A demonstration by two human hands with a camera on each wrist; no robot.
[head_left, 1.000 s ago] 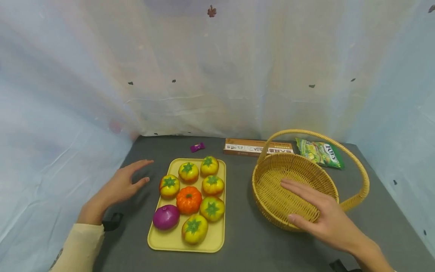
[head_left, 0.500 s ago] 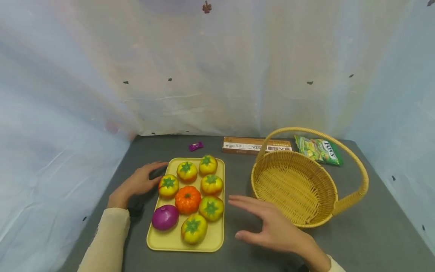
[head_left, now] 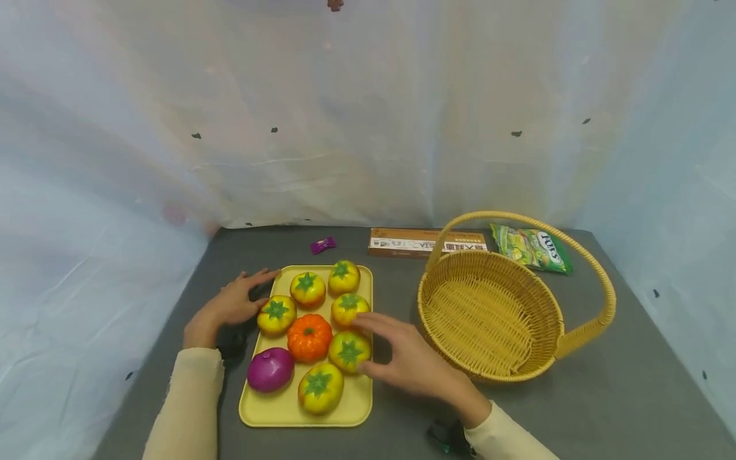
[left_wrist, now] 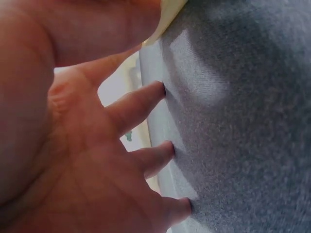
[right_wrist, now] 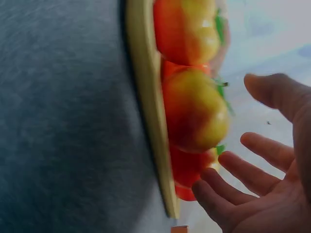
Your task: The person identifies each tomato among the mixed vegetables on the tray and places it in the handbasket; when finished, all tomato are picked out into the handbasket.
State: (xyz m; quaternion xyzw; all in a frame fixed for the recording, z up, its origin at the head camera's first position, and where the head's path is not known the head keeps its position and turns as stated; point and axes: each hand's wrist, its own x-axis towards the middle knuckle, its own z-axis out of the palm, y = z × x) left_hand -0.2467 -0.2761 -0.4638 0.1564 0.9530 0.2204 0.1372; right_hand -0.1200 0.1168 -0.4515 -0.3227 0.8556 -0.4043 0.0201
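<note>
A pale yellow tray (head_left: pixel 305 420) carries several yellow-and-red fruits with green star-shaped tops, an orange pumpkin (head_left: pixel 309 338) and a purple onion (head_left: pixel 271 370). My left hand (head_left: pixel 230 302) is at the tray's left edge with fingers spread. In the left wrist view, its fingertips (left_wrist: pixel 167 145) come down at the grey cloth and the thumb lies by the rim. From the right, my right hand (head_left: pixel 405 354) reaches over the tray's edge, thumb and fingers apart around a fruit (head_left: pixel 349 351). In the right wrist view, a gap shows between these fingers and the nearest fruit (right_wrist: pixel 194 109).
A yellow wicker basket (head_left: pixel 422 306) with a tall handle stands right of the tray. Behind it lie a brown-and-white pasta box (head_left: pixel 402 243) and a green Fox's candy bag (head_left: pixel 531 248). A small purple wrapped candy (head_left: pixel 322 245) lies behind the tray. Pale curtains surround the table.
My left hand has moved right to the tray's edge. My right hand has swung left from over the basket to the fruits on the tray's right side. The view has shifted slightly.
</note>
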